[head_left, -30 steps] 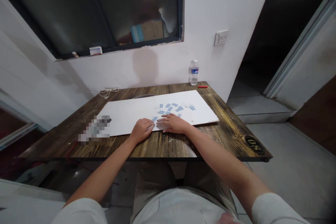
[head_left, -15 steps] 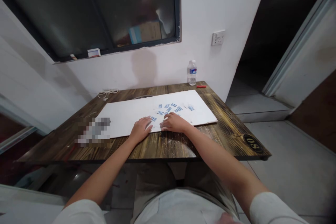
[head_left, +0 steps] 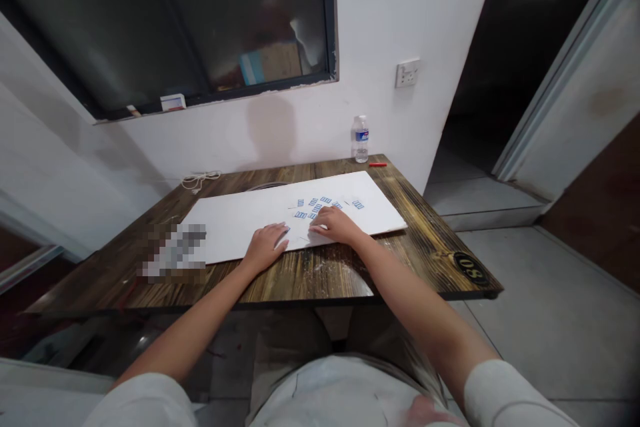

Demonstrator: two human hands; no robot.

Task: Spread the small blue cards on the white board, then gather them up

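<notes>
A white board [head_left: 235,230] lies on a dark burnt-wood table [head_left: 300,277], with several small white labels with blue stripes [head_left: 315,208] scattered over its far middle. My left hand [head_left: 265,247] rests palm-down on the board near its front edge, its fingertips beside one label. My right hand [head_left: 337,225] lies on the board with its fingers at the near side of the label group. It may cover some labels. Neither hand shows anything held.
A plastic water bottle [head_left: 359,139] and a small red object [head_left: 378,164] stand at the table's far edge. A white cable [head_left: 200,180] lies far left. A pixelated, unreadable object [head_left: 175,252] sits left of my hands. The table's right side drops to a tiled floor.
My right hand has slid farther up the board over the labels. The whole view has shifted, with the table moving left in the picture. My left hand stays nearly in place.
</notes>
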